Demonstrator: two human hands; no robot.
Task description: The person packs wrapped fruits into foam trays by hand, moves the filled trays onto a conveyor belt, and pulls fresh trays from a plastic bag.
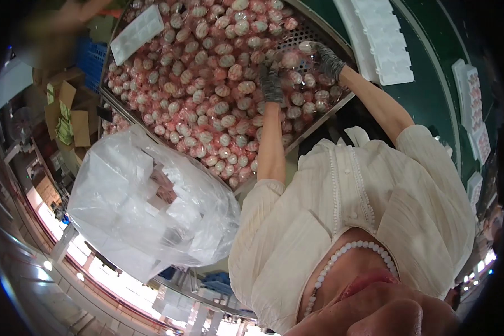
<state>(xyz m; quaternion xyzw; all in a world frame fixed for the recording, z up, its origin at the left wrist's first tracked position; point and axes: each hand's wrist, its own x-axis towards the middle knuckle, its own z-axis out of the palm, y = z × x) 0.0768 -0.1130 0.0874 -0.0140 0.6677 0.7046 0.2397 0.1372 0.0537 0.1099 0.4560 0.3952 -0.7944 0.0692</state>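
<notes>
A large metal tray (330, 120) holds a deep heap of egg-shaped pieces (224, 61), pale with stripes, each in clear and pink wrapping. My left hand (270, 84), in a grey glove, reaches into the heap near its right part. Its fingers curl down among the wrapped pieces, and their tips are partly hidden. To its right, my right hand (330, 61), gloved the same way, has its fingers bent around a wrapped egg-shaped piece (306, 47). Several more pieces lie between both hands, over the perforated tray floor (302, 35).
A white compartment tray (137, 35) lies on the heap's far left corner. Stacked white trays (383, 42) stand on the green surface (425, 84) at right, with filled trays (473, 109) beyond. A clear bag of white trays (151, 201) sits left of me, near open cardboard boxes (67, 112).
</notes>
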